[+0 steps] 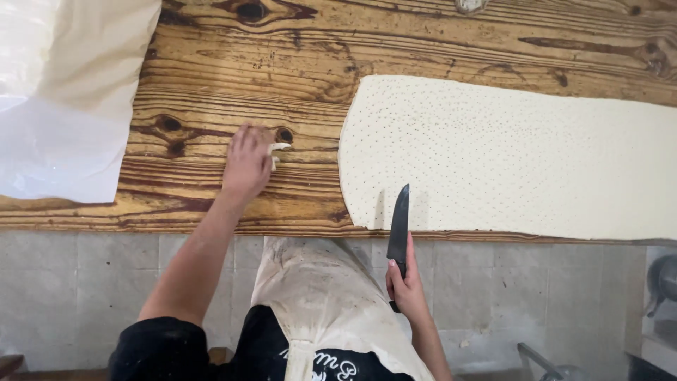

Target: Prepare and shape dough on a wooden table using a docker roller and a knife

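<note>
R hand gripping knife, blade pointing away, tip at near edge of dough sheet, sheet's long axis running L–R. L hand on counter, fingers pinching small dough scrap, left of sheet.

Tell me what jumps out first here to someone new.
The big pale dough sheet, dotted with small holes, covering the right half of the wooden table. Next the dark knife, held point-up in the right hand at the table's near edge, tip over the dough. The left hand presses a small dough scrap on bare wood, centre-left.
</note>
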